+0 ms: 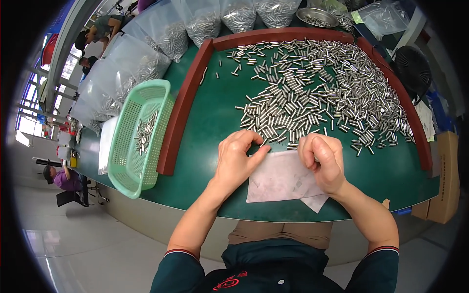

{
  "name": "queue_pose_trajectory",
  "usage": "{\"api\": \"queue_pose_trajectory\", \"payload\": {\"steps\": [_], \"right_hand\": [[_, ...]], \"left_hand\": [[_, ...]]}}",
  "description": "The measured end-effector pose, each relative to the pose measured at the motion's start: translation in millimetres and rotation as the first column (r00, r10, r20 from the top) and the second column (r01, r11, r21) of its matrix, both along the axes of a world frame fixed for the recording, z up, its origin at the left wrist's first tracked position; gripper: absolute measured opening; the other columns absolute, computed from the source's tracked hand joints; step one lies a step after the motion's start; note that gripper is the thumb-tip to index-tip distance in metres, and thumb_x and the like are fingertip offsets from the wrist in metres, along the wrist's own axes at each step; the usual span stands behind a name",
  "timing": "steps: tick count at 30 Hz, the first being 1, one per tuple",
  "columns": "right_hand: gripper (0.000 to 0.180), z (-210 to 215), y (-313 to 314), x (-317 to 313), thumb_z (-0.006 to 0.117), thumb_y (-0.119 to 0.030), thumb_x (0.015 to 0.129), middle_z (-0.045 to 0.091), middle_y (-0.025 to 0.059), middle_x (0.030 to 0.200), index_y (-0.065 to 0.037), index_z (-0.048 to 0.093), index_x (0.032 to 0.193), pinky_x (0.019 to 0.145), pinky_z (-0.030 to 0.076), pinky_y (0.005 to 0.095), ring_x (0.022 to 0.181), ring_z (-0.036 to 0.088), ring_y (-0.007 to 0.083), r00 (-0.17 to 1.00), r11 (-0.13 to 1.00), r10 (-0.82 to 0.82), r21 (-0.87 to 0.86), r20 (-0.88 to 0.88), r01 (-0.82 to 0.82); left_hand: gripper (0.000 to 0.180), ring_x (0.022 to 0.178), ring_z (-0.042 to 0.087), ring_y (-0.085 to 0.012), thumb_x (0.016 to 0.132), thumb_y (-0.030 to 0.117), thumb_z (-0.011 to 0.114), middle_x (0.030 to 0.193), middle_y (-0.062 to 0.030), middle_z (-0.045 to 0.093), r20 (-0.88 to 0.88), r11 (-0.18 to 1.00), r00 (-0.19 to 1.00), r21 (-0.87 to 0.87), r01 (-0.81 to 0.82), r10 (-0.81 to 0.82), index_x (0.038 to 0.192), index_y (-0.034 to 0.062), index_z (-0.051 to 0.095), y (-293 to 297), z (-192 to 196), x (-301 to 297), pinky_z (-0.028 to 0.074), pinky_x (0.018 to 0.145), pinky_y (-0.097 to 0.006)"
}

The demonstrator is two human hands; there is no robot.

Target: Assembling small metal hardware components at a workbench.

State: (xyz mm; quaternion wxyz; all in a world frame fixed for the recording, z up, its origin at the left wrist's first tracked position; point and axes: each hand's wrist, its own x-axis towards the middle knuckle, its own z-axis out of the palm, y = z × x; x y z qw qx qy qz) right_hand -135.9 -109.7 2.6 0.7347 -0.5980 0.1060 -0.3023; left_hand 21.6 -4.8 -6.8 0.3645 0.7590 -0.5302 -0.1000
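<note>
Many small shiny metal pins (273,110) lie loose over the green tabletop. My left hand (234,158) is at the near edge of the pile, its thumb and index finger closing on a metal pin (264,142). To the right, my right hand (324,161) is closed, fingers curled in and thumb folded over them. Whatever it may hold is hidden. Between and below both hands a stained pale pink cloth (278,178) lies flat, with the right hand over its right part.
Dark red wooden rails (181,117) border the work area. Left of them stands a light green plastic basket (119,166) holding some pins. Clear bags (171,36) of pins line the back left. A metal bowl (316,12), a black fan (412,68) and a cardboard box (445,176) are around the edges.
</note>
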Motion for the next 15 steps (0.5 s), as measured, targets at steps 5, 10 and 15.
{"api": "queue_pose_trajectory", "payload": {"steps": [5,10,15], "right_hand": [[0.039,2,-2,0,0.040,-0.026,0.087,0.036,-0.0015,0.052,-0.004,0.040,0.054,0.045,0.025,0.0218,0.049,0.031,0.0058,1.000,1.000,0.001,0.011,-0.011,-0.001],[0.039,5,-3,1,0.041,-0.026,0.087,0.038,-0.0012,0.052,-0.004,0.040,0.054,0.046,0.026,0.0221,0.050,0.032,0.0061,1.000,1.000,0.005,0.021,-0.016,-0.005],[0.037,5,-3,-2,0.041,-0.026,0.086,0.039,-0.0010,0.054,-0.005,0.039,0.056,0.047,0.027,0.0222,0.051,0.032,0.0061,0.999,0.999,0.007,0.034,-0.054,-0.005]], "left_hand": [[0.014,0.047,0.038,-0.0128,0.064,0.007,0.068,0.053,-0.0040,0.044,0.067,0.998,0.997,-0.038,0.042,-0.039,0.071,-0.0002,0.057,-3,-1,-1,0.034,0.045,-0.027],[0.009,0.048,0.037,-0.0091,0.070,0.005,0.063,0.053,-0.0008,0.041,0.006,1.000,1.000,0.017,-0.019,0.019,0.073,-0.0005,0.057,-2,-1,2,0.032,0.045,-0.023],[0.009,0.057,0.037,-0.0043,0.084,0.013,0.055,0.069,0.0013,0.048,-0.985,0.993,0.143,-0.090,0.079,-0.100,0.085,0.0052,0.050,4,-1,21,0.032,0.050,-0.019]]}}
